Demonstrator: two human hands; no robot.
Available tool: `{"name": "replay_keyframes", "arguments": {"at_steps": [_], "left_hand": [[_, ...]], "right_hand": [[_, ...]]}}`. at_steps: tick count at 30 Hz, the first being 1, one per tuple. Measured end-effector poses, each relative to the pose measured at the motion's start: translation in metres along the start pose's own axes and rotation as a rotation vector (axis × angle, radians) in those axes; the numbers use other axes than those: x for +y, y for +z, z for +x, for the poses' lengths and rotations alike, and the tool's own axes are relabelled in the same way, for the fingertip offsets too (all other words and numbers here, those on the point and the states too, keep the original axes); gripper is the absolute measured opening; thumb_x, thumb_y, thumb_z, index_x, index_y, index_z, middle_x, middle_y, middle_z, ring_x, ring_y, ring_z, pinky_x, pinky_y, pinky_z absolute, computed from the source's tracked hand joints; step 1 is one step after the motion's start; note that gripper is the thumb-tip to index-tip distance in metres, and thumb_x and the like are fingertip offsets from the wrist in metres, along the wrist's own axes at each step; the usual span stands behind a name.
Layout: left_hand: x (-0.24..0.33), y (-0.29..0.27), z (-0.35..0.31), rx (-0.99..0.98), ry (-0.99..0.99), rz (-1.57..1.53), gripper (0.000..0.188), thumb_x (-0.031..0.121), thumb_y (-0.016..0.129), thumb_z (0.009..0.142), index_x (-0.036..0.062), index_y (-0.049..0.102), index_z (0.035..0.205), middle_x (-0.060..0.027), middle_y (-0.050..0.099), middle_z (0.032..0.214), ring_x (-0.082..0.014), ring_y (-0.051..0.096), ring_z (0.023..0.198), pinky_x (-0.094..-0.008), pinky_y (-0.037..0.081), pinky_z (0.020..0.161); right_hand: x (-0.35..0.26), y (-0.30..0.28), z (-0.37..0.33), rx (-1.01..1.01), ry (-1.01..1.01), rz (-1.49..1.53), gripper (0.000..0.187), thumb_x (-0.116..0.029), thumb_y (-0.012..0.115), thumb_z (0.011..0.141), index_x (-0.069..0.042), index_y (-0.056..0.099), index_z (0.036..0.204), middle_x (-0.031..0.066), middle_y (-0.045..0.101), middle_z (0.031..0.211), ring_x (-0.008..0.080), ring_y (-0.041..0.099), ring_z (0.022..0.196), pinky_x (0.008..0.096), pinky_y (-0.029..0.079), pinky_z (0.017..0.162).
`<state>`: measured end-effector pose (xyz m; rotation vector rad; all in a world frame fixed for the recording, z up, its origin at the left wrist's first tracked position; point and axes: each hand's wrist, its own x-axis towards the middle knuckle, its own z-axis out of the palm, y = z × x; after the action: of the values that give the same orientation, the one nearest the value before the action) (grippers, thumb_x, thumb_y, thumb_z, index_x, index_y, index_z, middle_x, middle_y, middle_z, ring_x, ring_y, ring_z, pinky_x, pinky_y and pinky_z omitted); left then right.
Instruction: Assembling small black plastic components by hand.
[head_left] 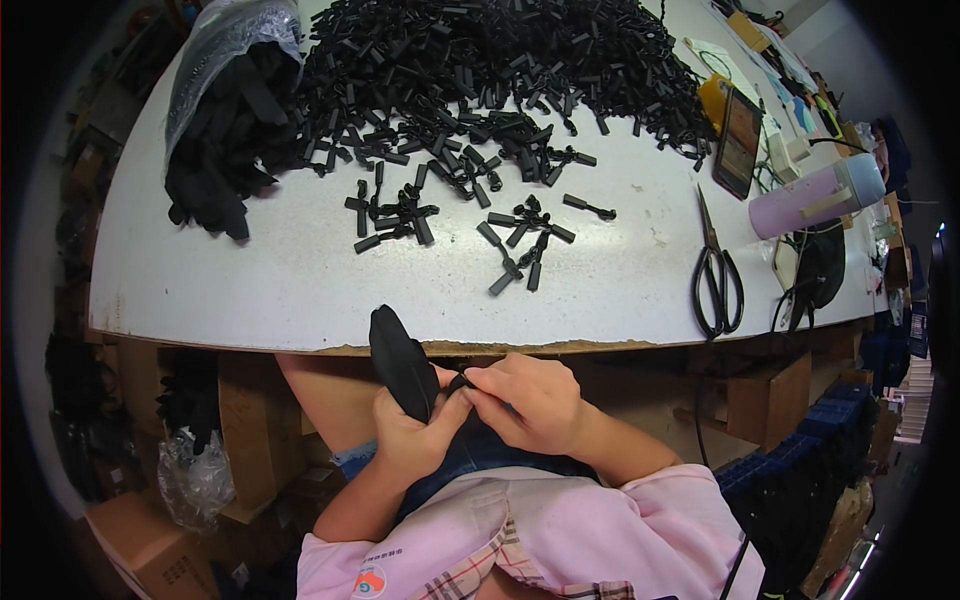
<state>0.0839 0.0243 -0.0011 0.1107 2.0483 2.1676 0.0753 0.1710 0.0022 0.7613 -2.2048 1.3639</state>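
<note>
A black zipper strip (pixel 399 362), folded, with a line along its middle, stands up from my left hand (pixel 412 442). The fingers of that hand are closed round its lower part. My right hand (pixel 532 402) meets the left one just off the table's front edge, over my lap. Thumb and forefinger of the right pinch a small black end beside the left thumb; whether a slider is there is hidden by the fingers. On the white table (pixel 270 290) ahead lie loose black zipper sliders with pulls (pixel 520 240), in small clusters.
A big heap of black sliders (pixel 480 60) covers the table's far side. At left, a clear plastic bag (pixel 215 50) spills black strips (pixel 225 150). Scissors (pixel 713 280), a phone (pixel 738 145) and a lilac bottle (pixel 805 205) are at right. Cardboard boxes (pixel 770 400) stand below.
</note>
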Motion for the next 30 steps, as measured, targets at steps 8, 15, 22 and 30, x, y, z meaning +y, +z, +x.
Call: {"name": "replay_keyframes", "arguments": {"at_steps": [8,15,22,30], "left_hand": [[-0.001,-0.003,0.0,-0.017,-0.098,-0.084,0.007,0.002,0.062,0.072,-0.0008,0.059,0.078,0.0051,0.048,0.057,-0.0011,0.04,0.051,-0.016,0.032,0.046],[-0.007,-0.002,-0.002,-0.045,-0.014,-0.154,0.01,0.002,0.061,0.073,-0.0016,0.056,0.081,-0.0022,0.054,0.073,-0.0041,0.045,0.059,-0.017,0.035,0.051],[0.0,-0.006,-0.002,-0.114,-0.019,-0.211,0.01,0.001,0.059,0.073,-0.001,0.055,0.081,-0.0062,0.052,0.079,-0.0086,0.045,0.062,-0.0196,0.036,0.056],[0.004,-0.012,-0.013,0.179,0.319,0.011,0.011,0.011,0.058,0.074,0.0042,0.049,0.074,-0.0067,0.047,0.069,-0.0125,0.043,0.06,-0.0252,0.037,0.056]], "right_hand": [[-0.003,-0.001,0.001,-0.034,-0.033,-0.035,0.023,0.003,0.061,0.066,0.006,0.054,0.087,0.0112,0.054,0.066,0.0207,0.054,0.053,0.0262,0.044,0.044],[-0.006,-0.004,0.004,-0.056,0.114,0.078,0.021,0.004,0.063,0.064,0.003,0.057,0.084,0.0095,0.056,0.063,0.0161,0.054,0.049,0.0225,0.042,0.043],[-0.006,-0.008,0.002,-0.086,0.21,0.208,0.019,0.002,0.06,0.067,0.002,0.055,0.085,0.0095,0.054,0.066,0.017,0.053,0.05,0.0243,0.041,0.043],[-0.009,0.003,0.001,-0.411,0.221,0.322,0.012,-0.004,0.055,0.07,0.001,0.053,0.081,0.014,0.051,0.066,0.0298,0.053,0.056,0.0351,0.043,0.048]]}}
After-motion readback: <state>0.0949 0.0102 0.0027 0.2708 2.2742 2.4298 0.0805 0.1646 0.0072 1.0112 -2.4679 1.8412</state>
